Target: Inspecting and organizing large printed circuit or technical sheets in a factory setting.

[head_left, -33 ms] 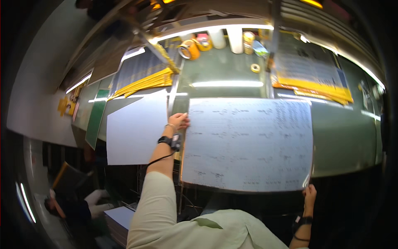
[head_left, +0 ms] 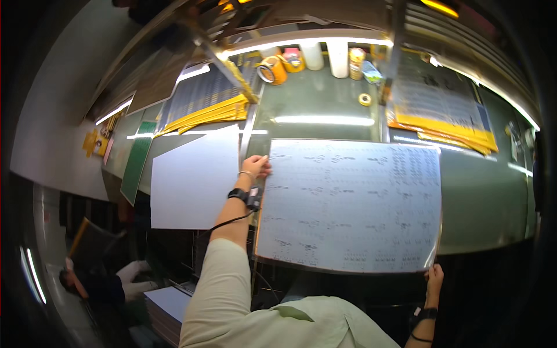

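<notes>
A large flat rectangular sheet (head_left: 351, 214), pale bluish-white with rows of small dark printed marks, lies partly over the worktable and hangs past its near edge. At the upper part of its left edge, my left hand (head_left: 257, 166) is closed with the edge between thumb and fingers. My right hand (head_left: 434, 278) pinches the near right corner, where the surface catches a bright glint. Left of my left forearm rests a plain white sheet (head_left: 194, 180), apart from the printed one. Whether the printed sheet is one layer or several I cannot tell.
Yellow-edged dark film sheets are stacked at the left (head_left: 206, 113) and right (head_left: 444, 119). Orange tape rolls (head_left: 272, 71), white cylinders (head_left: 338, 58) and a small tape roll (head_left: 364, 100) stand at the back. A green board (head_left: 138, 165) lies far left. Another person (head_left: 107, 284) is at lower left.
The whole view has shifted slightly, so the table and its things sit a little farther right. Both hands keep the same hold on the printed sheet.
</notes>
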Tool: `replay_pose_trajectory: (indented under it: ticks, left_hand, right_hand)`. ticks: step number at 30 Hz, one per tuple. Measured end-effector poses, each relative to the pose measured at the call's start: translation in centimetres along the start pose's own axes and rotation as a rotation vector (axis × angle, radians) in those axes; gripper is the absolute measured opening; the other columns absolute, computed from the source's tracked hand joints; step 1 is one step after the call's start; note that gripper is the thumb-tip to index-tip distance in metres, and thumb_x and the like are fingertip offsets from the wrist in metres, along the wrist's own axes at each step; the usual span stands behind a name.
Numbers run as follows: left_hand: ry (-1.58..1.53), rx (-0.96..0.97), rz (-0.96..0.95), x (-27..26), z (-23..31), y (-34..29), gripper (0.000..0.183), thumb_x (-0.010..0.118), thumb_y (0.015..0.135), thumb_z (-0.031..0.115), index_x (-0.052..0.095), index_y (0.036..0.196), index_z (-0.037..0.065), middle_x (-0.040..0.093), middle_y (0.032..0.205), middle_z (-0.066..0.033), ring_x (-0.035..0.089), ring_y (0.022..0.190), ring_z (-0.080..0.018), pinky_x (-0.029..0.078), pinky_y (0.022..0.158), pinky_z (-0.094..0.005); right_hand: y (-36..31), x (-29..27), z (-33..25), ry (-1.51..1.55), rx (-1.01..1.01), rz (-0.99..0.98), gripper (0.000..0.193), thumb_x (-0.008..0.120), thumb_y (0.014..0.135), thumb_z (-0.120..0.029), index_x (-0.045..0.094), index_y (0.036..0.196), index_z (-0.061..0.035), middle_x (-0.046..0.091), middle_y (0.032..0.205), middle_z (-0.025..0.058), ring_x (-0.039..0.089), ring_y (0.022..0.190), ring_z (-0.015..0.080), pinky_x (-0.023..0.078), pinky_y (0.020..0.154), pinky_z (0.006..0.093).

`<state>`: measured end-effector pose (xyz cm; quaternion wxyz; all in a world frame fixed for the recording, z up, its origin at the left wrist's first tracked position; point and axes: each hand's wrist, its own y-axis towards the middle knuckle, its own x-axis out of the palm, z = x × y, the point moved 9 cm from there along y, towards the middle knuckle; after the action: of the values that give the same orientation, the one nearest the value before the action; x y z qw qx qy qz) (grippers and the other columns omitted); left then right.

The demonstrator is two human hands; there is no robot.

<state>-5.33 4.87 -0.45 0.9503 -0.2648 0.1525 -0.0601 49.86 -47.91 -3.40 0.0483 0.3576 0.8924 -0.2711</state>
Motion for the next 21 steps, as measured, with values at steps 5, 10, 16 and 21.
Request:
replay_pose_trajectory:
  ticks: [5,10,16,21]
  left_hand:
    - [0.311,0.047,0.226,0.3,2.3,2.1,0.022,0.063,0.076,0.023,0.051,0.075,0.005,0.059,0.065,-0.0096,0.060,0.051,-0.0184,0.046,0.045,-0.0299]
    - [0.567,0.134,0.370,0.2,3.1,2.6,0.024,0.061,0.076,0.019,0.049,0.097,0.014,0.061,0.079,-0.0172,0.060,0.074,-0.0337,0.046,0.070,-0.0395]
    - [0.640,0.320,0.300,1.8,5.9,0.3,0.047,0.055,0.078,0.013,0.042,0.122,0.027,0.060,0.090,-0.0174,0.058,0.083,-0.0342,0.045,0.072,-0.0426]
    - [0.787,0.332,0.323,1.6,5.6,0.0,0.051,0.051,0.080,0.013,0.039,0.125,0.034,0.060,0.092,-0.0137,0.058,0.084,-0.0322,0.046,0.073,-0.0409]
  right_hand:
    - [0.5,-0.3,-0.2,-0.108,0.020,0.006,0.016,0.042,0.087,-0.010,0.043,0.071,-0.0079,0.043,0.056,-0.0023,0.039,0.048,0.0051,0.033,0.045,0.0197]
    - [1.3,-1.0,1.1,-0.042,0.047,-0.008,0.013,0.041,0.087,-0.010,0.045,0.075,-0.0070,0.044,0.058,-0.0014,0.041,0.049,0.0060,0.035,0.046,0.0201]
    - [1.2,-0.9,0.9,-0.029,0.081,0.017,0.013,0.041,0.087,-0.010,0.046,0.076,-0.0072,0.044,0.059,-0.0022,0.041,0.049,0.0055,0.036,0.047,0.0190]
    - [1.3,-0.5,0.8,-0.012,0.091,-0.006,0.013,0.042,0.088,-0.011,0.046,0.076,-0.0079,0.044,0.060,-0.0025,0.042,0.050,0.0052,0.036,0.048,0.0185]
